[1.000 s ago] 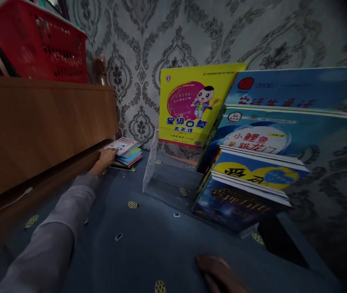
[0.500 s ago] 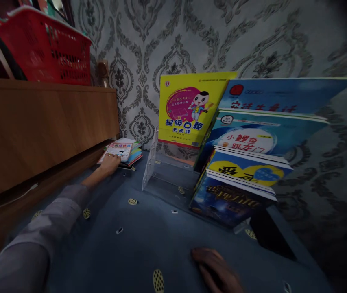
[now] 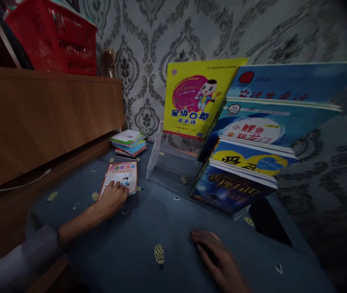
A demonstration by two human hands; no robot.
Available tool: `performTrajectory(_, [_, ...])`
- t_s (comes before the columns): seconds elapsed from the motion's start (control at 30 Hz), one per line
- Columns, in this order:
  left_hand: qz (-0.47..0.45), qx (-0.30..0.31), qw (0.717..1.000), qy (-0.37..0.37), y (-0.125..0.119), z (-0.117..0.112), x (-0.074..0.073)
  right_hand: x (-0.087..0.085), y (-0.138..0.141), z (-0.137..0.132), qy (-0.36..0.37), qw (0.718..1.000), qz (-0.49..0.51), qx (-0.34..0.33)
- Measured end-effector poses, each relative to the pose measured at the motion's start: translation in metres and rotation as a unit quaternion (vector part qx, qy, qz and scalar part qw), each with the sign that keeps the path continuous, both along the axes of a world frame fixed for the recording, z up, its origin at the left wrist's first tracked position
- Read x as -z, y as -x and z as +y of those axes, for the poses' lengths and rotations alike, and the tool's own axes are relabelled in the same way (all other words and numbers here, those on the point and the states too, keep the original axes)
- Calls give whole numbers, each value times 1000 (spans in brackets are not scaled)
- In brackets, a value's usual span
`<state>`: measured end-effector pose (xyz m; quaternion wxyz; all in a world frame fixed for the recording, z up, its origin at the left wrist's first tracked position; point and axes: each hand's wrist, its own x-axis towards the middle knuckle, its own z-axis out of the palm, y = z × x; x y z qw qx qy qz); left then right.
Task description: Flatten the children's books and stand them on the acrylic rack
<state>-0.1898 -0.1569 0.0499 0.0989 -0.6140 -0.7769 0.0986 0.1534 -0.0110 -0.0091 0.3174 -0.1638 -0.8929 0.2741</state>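
Observation:
My left hand (image 3: 114, 199) has its fingers curled on the near edge of a small book (image 3: 122, 175) with a white and orange cover, which it holds low over the blue cloth. Behind it, a stack of books (image 3: 129, 142) lies against the wooden cabinet. My right hand (image 3: 217, 256) rests on the cloth at the lower right, fingers loosely extended, thumb apart, with nothing in it. Farther back is a clear bookend rack (image 3: 173, 171), holding a yellow workbook (image 3: 188, 97) and several blue-covered books (image 3: 254, 122) leaning at its right side.
A wooden cabinet (image 3: 48, 110) lines the left side, with a red basket (image 3: 51, 40) on top. A white cable (image 3: 17, 187) lies at its foot. A black flat object (image 3: 269, 221) lies right of the rack. Patterned wallpaper (image 3: 188, 44) covers the wall behind.
My left hand has drawn the small book off the stack toward me. The book now sits apart from the pile. My right hand stays on the cloth; the view has shifted slightly.

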Motion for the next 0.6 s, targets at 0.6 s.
performTrajectory(0.6, [-119,-96,985,-76,68,-13,49,-10,0,-10,19,999,-30,-7])
